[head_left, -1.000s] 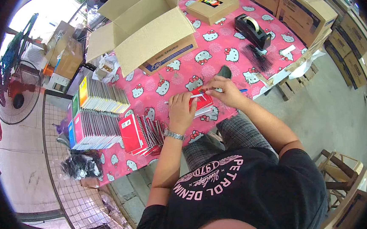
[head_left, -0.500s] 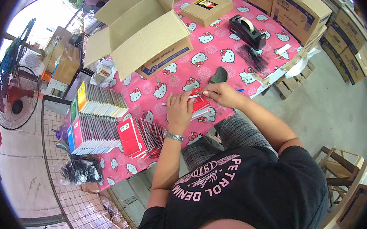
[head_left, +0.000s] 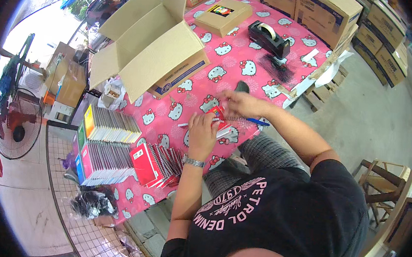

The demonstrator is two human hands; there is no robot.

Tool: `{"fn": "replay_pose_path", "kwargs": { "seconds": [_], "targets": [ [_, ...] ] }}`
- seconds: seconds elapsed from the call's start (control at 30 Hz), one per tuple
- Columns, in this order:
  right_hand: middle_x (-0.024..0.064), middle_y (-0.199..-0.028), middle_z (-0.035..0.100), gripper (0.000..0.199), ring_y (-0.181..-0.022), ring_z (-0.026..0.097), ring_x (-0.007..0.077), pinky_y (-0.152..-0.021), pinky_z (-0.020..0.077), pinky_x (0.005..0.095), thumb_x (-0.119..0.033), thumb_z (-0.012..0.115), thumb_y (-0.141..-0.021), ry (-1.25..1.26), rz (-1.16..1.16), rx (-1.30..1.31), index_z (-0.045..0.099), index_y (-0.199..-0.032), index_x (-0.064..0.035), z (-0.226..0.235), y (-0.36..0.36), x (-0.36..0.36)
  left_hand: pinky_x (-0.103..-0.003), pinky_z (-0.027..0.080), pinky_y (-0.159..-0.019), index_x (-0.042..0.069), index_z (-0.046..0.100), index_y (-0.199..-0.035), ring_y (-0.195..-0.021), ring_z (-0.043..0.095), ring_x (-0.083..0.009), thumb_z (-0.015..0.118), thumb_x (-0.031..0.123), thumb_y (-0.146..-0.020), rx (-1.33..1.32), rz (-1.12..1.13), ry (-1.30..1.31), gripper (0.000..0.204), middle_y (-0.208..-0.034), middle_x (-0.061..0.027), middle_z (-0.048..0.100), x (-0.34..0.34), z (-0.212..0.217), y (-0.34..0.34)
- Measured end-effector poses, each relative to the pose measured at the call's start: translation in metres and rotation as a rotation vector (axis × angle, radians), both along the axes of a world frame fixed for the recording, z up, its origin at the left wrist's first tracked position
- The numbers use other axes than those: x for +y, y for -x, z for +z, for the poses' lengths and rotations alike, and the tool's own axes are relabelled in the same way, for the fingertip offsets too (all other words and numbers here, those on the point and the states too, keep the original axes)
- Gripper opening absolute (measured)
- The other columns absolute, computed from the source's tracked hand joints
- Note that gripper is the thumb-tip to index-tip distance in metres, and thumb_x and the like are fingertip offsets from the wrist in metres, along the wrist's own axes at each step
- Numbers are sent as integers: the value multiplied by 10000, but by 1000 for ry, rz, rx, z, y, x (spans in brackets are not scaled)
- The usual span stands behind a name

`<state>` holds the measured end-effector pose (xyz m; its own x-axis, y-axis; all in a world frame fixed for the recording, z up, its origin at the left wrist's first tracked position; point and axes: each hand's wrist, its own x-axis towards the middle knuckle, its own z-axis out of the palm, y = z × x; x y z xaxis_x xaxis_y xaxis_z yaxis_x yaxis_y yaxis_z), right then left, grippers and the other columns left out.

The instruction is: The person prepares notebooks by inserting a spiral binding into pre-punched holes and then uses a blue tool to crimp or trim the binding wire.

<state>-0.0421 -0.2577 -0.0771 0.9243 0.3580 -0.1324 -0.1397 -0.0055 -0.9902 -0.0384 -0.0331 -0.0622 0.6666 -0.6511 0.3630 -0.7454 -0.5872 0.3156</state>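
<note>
The left hand [head_left: 202, 134] lay flat, fingers together, pressing down a small red glossy booklet [head_left: 220, 118] at the near edge of the counter [head_left: 248, 64], which was draped in a pink cartoon-cat printed cloth. The right hand [head_left: 240, 103] pinched the booklet's far end with curled fingers. One blue pen [head_left: 255, 122] lay just right of it. Left of the hands, three packed rows of thin, glossy booklets [head_left: 107, 143] stood on edge, red and multicoloured. Farther off sat one large open brown cardboard box [head_left: 149, 48], one small flat closed cardboard box [head_left: 222, 16], and one black plastic tape dispenser [head_left: 269, 38].
</note>
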Motion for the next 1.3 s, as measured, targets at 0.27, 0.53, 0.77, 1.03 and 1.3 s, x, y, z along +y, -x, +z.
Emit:
{"fn": "replay_pose_path", "kwargs": {
  "seconds": [0.27,0.53,0.77,1.03,1.3],
  "targets": [
    [112,-1136,607,436,-1122,540,210,-957,426,351,-243,690,-780,883,-27,-509,598,-1159,-48,-79,-51,-46,-484,312,-1043,91,611,-988,-1128,481,-311,650,302,-864,-222,160,-30,248,-1068,-85,591,2,-5,0],
    [59,-1080,641,485,-998,581,163,-929,434,289,-194,668,-747,139,456,-101,606,-1183,7,21,-48,-12,-457,386,-862,92,617,-925,-989,521,-272,783,370,-729,-55,174,60,379,-979,-64,597,-5,-9,-4],
    [40,-1016,641,454,-939,576,132,-822,453,274,-165,667,-726,-113,316,-58,628,-1148,-4,13,-48,-17,-438,400,-858,72,606,-930,-981,524,-286,796,366,-718,11,169,108,409,-976,-88,603,-5,-6,-3],
    [59,-1030,649,414,-951,600,132,-858,470,281,-153,675,-751,-482,439,-48,618,-1126,13,24,-41,-6,-415,421,-849,59,604,-956,-972,517,-308,815,278,-696,-10,192,109,400,-966,-101,572,4,-3,-6],
    [59,-1082,635,391,-1016,576,140,-903,453,287,-134,687,-765,191,428,-127,622,-1128,-7,17,-75,13,-428,428,-878,47,614,-982,-977,526,-310,814,213,-674,111,208,127,403,-1004,-114,550,35,-11,-36]
  ]
}}
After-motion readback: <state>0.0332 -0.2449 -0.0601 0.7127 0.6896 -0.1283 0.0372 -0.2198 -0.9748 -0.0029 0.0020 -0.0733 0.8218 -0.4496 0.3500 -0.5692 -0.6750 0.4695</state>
